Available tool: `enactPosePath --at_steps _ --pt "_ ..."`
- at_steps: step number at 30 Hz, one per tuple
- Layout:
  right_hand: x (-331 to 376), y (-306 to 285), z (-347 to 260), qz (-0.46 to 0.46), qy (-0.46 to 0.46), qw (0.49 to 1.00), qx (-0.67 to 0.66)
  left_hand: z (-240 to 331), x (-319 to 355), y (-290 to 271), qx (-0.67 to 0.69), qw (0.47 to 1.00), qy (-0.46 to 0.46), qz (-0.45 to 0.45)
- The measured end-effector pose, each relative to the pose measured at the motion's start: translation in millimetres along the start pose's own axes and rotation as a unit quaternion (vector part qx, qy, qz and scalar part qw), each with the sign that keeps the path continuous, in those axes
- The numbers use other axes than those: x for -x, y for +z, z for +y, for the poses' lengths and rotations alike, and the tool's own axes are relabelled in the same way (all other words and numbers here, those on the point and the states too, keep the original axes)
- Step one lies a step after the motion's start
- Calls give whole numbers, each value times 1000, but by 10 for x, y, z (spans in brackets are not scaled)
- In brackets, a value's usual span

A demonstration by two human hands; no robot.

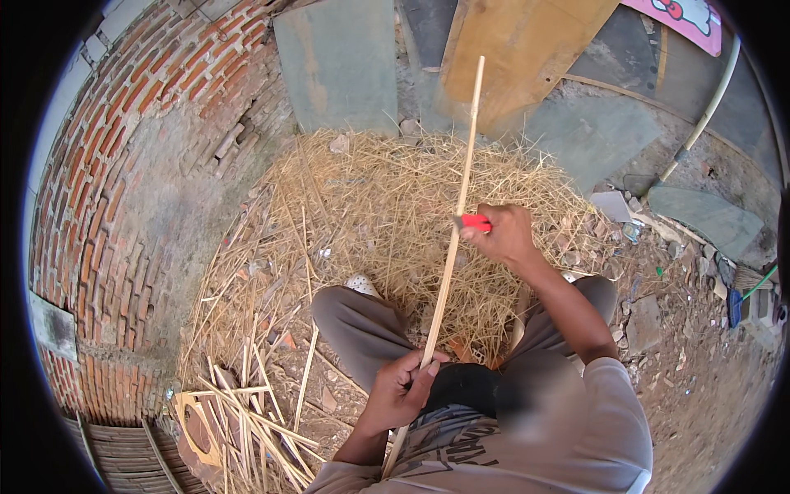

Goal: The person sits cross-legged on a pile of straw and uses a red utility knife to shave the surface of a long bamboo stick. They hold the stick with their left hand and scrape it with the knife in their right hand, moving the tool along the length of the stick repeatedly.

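A long, pale bamboo strip (466, 169) slants from my lap up and away, past my shins. My left hand (403, 391) is closed round its lower part, close to my waist. Farther up, my right hand (506, 235) grips a small red-handled knife (476, 223). The dark end of the knife touches the strip; its edge is too small to make out. The strip's near end passes beside my shirt, under my left arm.
A heap of thin bamboo shavings (395, 189) covers the ground ahead. Several cut bamboo strips (267, 420) lie at the lower left. A brick wall (107, 222) rises on the left. Boards (337, 70) lean at the back, and rubble (646, 325) lies on the right.
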State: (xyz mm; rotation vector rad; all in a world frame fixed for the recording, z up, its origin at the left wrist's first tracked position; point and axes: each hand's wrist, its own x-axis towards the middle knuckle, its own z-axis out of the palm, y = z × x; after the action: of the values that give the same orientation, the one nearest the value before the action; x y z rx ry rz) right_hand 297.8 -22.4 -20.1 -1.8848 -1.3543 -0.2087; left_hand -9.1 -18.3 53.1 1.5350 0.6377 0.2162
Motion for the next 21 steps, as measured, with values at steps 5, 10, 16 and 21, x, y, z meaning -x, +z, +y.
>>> enactPosePath --at_steps 5,10,16,21 --pt "116 27 -287 39 -136 989 -41 37 35 6 33 999 -17 26" --pt "-78 12 -9 25 28 999 -1 39 34 35 51 999 -10 8" --pt "-205 -48 329 53 107 993 -4 -117 68 42 50 998 -5 -50" --pt "-193 -157 332 39 163 985 -49 -51 92 81 80 996 -11 -46"
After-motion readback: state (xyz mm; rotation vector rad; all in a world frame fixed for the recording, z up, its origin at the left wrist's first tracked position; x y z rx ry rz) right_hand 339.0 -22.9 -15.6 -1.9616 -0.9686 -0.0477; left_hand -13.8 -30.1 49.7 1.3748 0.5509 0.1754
